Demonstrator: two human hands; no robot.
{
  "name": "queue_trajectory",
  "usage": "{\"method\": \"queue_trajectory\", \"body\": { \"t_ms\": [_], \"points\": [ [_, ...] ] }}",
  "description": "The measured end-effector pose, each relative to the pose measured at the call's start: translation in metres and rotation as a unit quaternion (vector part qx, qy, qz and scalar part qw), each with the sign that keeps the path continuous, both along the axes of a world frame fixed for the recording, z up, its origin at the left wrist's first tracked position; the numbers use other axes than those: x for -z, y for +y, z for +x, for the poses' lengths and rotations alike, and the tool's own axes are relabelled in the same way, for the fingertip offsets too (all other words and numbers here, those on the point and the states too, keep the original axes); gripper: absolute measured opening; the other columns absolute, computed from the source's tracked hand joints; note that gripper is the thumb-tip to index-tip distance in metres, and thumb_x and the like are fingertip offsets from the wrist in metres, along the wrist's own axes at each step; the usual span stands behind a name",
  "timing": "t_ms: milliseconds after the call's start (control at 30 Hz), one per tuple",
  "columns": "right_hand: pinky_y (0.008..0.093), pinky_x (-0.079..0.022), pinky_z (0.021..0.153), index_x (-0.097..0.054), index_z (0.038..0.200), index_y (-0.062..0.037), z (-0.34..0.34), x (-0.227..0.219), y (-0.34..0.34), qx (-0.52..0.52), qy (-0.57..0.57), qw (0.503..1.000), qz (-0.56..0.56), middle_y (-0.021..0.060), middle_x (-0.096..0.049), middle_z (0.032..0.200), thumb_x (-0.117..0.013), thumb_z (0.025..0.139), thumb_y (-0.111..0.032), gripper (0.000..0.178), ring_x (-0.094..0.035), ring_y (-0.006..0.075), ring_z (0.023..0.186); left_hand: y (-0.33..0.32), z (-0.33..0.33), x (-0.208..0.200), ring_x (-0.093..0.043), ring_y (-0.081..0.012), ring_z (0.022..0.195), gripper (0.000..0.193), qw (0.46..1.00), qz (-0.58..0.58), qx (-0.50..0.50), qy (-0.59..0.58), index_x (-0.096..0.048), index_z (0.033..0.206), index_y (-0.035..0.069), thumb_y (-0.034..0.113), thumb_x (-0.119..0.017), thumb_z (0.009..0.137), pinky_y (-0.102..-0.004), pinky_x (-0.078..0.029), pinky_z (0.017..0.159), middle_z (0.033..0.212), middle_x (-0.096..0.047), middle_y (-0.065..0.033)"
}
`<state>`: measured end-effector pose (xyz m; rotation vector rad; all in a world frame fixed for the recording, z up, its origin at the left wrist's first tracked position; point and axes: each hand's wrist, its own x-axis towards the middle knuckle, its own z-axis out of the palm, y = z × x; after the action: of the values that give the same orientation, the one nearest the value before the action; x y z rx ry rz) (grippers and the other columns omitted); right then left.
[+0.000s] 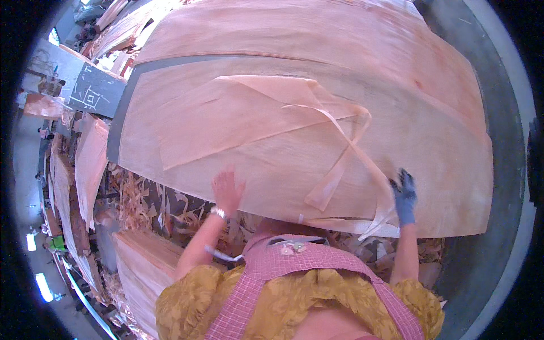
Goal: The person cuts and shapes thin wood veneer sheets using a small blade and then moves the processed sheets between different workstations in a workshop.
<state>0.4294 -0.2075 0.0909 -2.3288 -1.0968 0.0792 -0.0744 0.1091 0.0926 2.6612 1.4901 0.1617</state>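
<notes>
A wide, thin sheet of pinkish wood veneer [260, 187] lies flat before me. My left hand [228, 191], bare with a silver band at the wrist, is over its near edge; the hand is a little blurred, its fingers spread with nothing in them. On the right, my right hand [404, 198] wears a grey-blue glove with dark fingertips. Its fingers are apart beside a long, narrow veneer strip [362, 156], which curves across the sheet; whether they touch is hard to tell. A folded, loose veneer piece [243, 113] lies on the sheet's middle.
Another large veneer sheet [317, 34] lies on the far side. Veneer scraps [133, 198] are heaped below the near edge. Stacked veneer [141, 272] stands at the lower left, more leaning sheets [90, 164] at the left. A grey panel [96, 90] with white markings is at the far left.
</notes>
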Motion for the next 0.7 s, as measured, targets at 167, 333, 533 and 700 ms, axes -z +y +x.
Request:
{"method": "queue_trajectory", "body": {
  "t_ms": [167, 333, 533, 700],
  "points": [
    [0.0424, -0.052, 0.081, -0.066, 0.116, -0.0117, -0.021, -0.008, 0.111, -0.055, 0.035, 0.972, -0.224, 0.0164, -0.066, 0.109, -0.068, 0.085, -0.033, 0.038, -0.064, 0.0334, 0.099, 0.154, 0.046, 0.001, -0.046, -0.0314, 0.126, 0.072, 0.998, 0.054, 0.037, -0.018, -0.036, 0.145, 0.011, 0.036, -0.066, 0.085, -0.0512, -0.030, 0.106, 0.143, -0.045, -0.0150],
    [0.0476, -0.052, 0.073, -0.068, 0.102, -0.0119, 0.065, -0.050, 0.165, -0.092, -0.052, 0.970, -0.217, 0.0175, -0.068, 0.091, -0.063, 0.086, -0.031, 0.025, -0.065, 0.0378, 0.083, 0.253, 0.113, -0.014, -0.047, -0.0306, 0.127, 0.066, 0.994, -0.072, 0.077, 0.033, -0.041, 0.142, 0.013, 0.035, -0.066, 0.085, -0.0514, -0.036, 0.103, 0.143, -0.045, -0.0157],
    [0.0467, -0.050, 0.085, -0.059, 0.121, -0.0083, 0.185, -0.103, 0.269, 0.022, -0.169, 0.959, -0.225, 0.0218, -0.063, 0.105, -0.069, 0.082, -0.028, 0.045, -0.061, 0.0376, 0.101, 0.315, 0.187, 0.020, -0.046, -0.0331, 0.129, 0.068, 0.992, -0.025, 0.121, -0.026, -0.038, 0.145, 0.014, 0.037, -0.065, 0.087, -0.0542, -0.037, 0.103, 0.138, -0.050, -0.0164],
    [0.0382, -0.050, 0.088, -0.063, 0.112, -0.0036, 0.082, -0.088, 0.358, -0.266, -0.196, 0.942, -0.052, 0.0146, -0.062, 0.110, -0.070, 0.083, -0.012, 0.031, -0.059, 0.0316, 0.105, 0.333, 0.192, 0.026, -0.041, -0.0352, 0.134, 0.079, 0.983, -0.138, 0.025, -0.115, -0.025, 0.152, 0.018, 0.041, -0.064, 0.087, -0.0539, -0.030, 0.110, 0.143, -0.044, -0.0174]
  ]
}}
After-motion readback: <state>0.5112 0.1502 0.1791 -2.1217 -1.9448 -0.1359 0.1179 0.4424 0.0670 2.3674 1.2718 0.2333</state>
